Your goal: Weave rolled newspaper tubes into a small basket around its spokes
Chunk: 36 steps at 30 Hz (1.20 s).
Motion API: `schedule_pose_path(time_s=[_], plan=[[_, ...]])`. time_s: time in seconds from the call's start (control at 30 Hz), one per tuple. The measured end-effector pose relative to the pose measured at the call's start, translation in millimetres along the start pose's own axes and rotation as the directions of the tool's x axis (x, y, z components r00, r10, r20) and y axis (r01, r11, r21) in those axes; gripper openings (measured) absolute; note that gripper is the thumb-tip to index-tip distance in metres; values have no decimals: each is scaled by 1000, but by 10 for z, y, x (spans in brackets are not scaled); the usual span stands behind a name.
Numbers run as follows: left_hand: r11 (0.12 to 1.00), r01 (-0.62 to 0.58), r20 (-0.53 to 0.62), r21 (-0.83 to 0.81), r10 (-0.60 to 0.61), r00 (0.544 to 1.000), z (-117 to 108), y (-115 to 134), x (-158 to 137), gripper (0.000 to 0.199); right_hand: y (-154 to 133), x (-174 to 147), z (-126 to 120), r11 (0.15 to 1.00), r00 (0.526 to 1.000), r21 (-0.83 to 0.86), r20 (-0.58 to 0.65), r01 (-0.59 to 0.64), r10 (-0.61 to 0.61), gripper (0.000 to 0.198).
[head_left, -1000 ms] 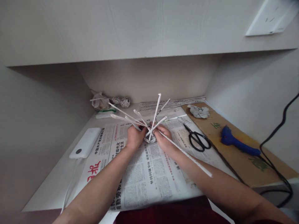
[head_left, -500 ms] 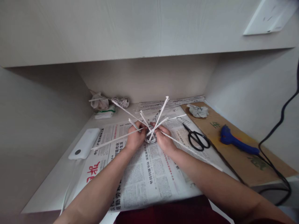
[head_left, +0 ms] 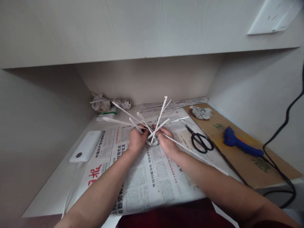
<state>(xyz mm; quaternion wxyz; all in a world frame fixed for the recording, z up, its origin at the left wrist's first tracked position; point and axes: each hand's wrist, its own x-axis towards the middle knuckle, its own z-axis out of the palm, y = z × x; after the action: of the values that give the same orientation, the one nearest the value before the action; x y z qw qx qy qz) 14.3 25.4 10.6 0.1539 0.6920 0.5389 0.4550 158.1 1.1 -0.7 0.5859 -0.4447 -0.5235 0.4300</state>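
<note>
Between my hands sits a small round woven basket of rolled paper (head_left: pixel 152 142), its white paper sticks (head_left: pixel 161 114) fanning up and outward. My left hand (head_left: pixel 138 137) is closed on its left side, fingertips at the rim among the sticks. On the opposite side, my right hand (head_left: pixel 168 141) pinches the rim and the base of a long paper strand that runs down to the right over my forearm. Both sets of fingertips are partly hidden by the sticks. Under the basket lies a newspaper sheet (head_left: pixel 144 186).
Black-handled scissors (head_left: pixel 201 142) lie right of my hands. A blue glue gun (head_left: pixel 243 144) with a black cord rests on cardboard (head_left: pixel 256 174). A white power bank (head_left: pixel 85 146) lies left. Paper rolls (head_left: pixel 175 104) and crumpled paper (head_left: pixel 201 112) are farther back.
One long paper stick on the left has swung from pointing down-left to pointing up-left, past my left hand. The upright sticks have shifted slightly left; both hands stay at the basket.
</note>
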Motion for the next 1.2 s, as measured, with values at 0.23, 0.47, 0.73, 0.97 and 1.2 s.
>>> schedule_pose_path(time_s=[0.23,0.47,0.73,0.97,1.2], plan=[[993,49,-25,-103,-52,998,39,3,-1,13,-25,-12,6,999,1000,-40,7,26,-26,28],[988,60,5,-142,-60,998,13,64,-8,13,-69,-39,0,999,999,7,41,-34,34,39],[996,51,5,-79,-50,999,-17,36,-7,13,-31,15,-49,992,990,-65,100,108,-101,51],[997,19,-14,-72,-20,1000,-17,-2,4,12,-158,98,-131,1000,993,-21,121,-3,5,43],[997,12,3,-74,-12,1000,-17,13,-5,11,29,187,-111,957,976,196,4,-216,219,20]])
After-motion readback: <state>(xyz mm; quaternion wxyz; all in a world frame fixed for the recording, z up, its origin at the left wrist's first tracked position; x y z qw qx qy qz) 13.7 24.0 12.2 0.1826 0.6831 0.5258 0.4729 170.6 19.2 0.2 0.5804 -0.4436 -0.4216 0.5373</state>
